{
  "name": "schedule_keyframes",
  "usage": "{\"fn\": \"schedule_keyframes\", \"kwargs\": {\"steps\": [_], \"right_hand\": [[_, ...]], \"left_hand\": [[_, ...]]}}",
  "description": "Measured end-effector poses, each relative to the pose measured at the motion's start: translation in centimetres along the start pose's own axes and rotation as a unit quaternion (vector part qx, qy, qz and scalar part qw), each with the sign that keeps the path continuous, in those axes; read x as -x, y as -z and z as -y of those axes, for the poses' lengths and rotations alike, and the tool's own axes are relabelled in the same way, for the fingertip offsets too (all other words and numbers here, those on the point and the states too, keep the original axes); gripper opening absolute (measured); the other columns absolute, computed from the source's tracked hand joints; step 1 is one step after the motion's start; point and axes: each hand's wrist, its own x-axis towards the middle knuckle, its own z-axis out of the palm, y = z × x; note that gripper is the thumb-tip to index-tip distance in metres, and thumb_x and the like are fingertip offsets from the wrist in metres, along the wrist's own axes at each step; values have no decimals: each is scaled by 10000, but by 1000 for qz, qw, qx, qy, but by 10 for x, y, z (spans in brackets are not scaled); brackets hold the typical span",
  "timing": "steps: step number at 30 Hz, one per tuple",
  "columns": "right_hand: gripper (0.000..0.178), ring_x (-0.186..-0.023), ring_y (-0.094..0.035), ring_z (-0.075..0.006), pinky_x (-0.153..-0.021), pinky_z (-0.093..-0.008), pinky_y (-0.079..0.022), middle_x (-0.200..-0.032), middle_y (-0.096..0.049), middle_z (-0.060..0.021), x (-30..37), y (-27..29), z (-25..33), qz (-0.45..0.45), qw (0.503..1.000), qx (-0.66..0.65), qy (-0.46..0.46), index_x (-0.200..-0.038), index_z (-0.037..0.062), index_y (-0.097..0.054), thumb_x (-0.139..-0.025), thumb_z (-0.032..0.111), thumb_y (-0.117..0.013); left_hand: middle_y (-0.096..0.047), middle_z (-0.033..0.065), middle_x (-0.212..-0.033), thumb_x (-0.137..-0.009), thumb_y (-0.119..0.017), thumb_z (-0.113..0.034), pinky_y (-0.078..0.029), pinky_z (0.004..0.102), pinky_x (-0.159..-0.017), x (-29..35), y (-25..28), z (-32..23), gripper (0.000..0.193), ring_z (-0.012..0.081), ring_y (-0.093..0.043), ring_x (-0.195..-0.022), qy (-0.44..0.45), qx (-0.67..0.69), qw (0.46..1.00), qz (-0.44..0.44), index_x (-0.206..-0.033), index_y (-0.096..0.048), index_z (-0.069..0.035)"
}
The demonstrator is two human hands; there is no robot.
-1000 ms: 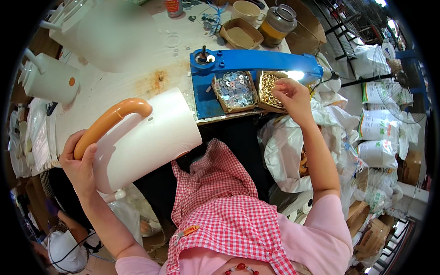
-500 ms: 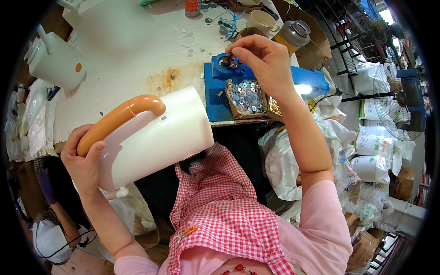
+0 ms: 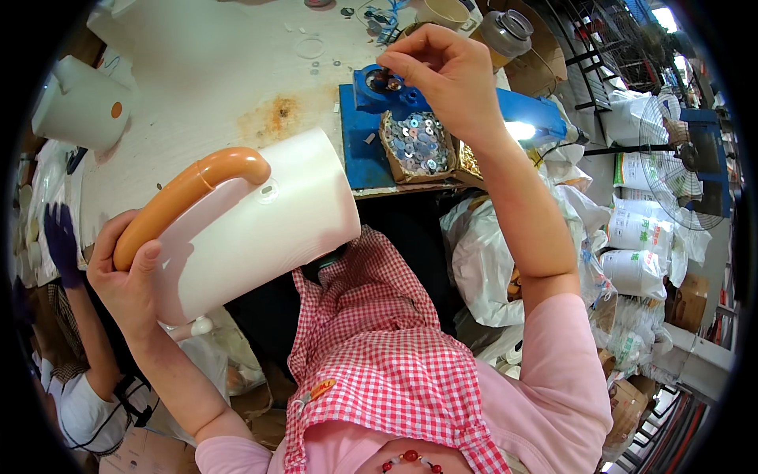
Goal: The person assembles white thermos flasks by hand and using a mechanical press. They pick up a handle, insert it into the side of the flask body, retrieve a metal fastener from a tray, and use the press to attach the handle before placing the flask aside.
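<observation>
In the head view, with twelve o'clock pointing away from the person, the white cylinder [image 3: 260, 213] is held up across the near edge of the bench [image 3: 197, 142]; whether it touches that edge I cannot tell. Its long axis runs from eight o'clock to two, and the orange handle [image 3: 185, 193] lies along its upper side, nearly parallel.

The left hand [image 3: 126, 272] is at the cylinder's eight o'clock end, fingers wrapped around the handle's lower part, so it is the nearer hand. From the right hand's fingertips, the cylinder lies toward seven o'clock, well apart.

The right hand [image 3: 446, 71] is over the round head [image 3: 383, 80] of the blue fixture [image 3: 525, 114], thumb and forefinger brought together; whether they pinch something small I cannot tell. That head lies at one o'clock from the cylinder's upper end. Below the right hand, at five o'clock from its fingertips, is the box of washers [image 3: 418, 146], with the box of brass-coloured pieces [image 3: 469, 163] just beside it toward four o'clock, partly hidden by the wrist.
</observation>
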Motion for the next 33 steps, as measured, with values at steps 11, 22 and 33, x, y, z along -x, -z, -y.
{"fn": "schedule_keyframes", "kwargs": {"steps": [11,22,33], "right_hand": [[113,-751,-700,-226,-686,-319,-552,-948,-724,-92,96,17,-43,96,982,145,-68,-951,70,-746,-840,83,-726],[122,-943,-653,-306,-819,-412,-540,-912,-691,-95,95,8,-94,166,944,282,33,-930,52,-708,-832,118,-680],[114,-985,-637,-287,-825,-396,-535,-940,-682,-59,92,12,-94,182,939,286,62,-920,91,-730,-807,103,-722]], "left_hand": [[-668,51,-1016,-803,-860,-195,-465,240,-860,-5,-5,1,441,129,-599,-925,-9,-17,1000,4,-1119,-661,39],[-673,54,-1022,-819,-848,-198,-465,251,-891,-4,-5,4,427,135,-602,-948,6,-35,999,12,-1123,-662,36],[-681,60,-1039,-817,-851,-203,-469,250,-897,-9,-10,3,441,135,-611,-958,8,-25,1000,0,-1142,-667,32]]}}
